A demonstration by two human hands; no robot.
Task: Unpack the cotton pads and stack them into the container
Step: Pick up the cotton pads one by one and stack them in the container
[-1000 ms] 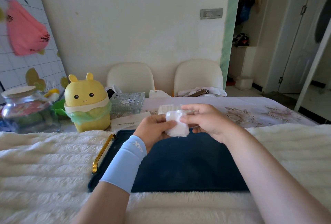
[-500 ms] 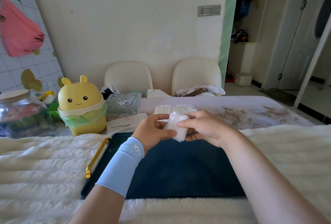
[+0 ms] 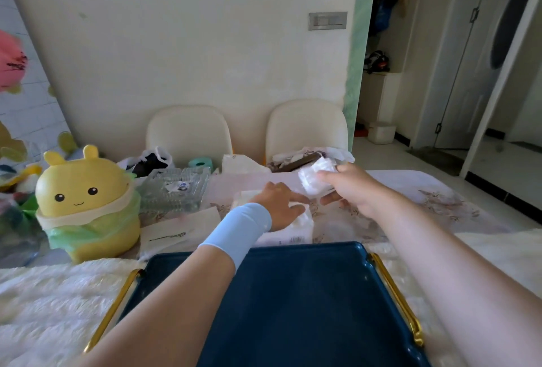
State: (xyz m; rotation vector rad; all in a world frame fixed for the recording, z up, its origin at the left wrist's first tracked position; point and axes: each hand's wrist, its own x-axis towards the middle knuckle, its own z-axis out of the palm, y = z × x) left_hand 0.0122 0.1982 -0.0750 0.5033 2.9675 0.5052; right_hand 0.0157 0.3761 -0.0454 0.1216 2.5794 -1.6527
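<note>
Both hands were close together over the dark blue tray with gold handles (image 3: 308, 308) a moment ago, pulling at one white bundle. Now they have moved apart and reached past the tray, out over the table (image 3: 410, 205) with its flowery cloth. The left hand (image 3: 278, 203), with a light blue sleeve (image 3: 237, 231) on its wrist, lies flat on the white plastic pack of cotton pads (image 3: 296, 231). Its fingers are spread out, mostly straight, and press down on the top of the pack. The pack sits on the table just behind the far edge of the tray. The right hand (image 3: 352, 190) is up in the air, a little to the right of the left hand. It pinches a small white bundle of cotton pads (image 3: 315, 180) between its thumb and curled fingers. The bundle is off the table and does not touch the pack. I cannot tell where the container is. A yellow bunny-shaped bin with a green bag (image 3: 85, 202) stands on the left, and a clear glass dish (image 3: 173, 190) sits next to it. A fluffy white cloth (image 3: 44, 308) lies under the tray.
</note>
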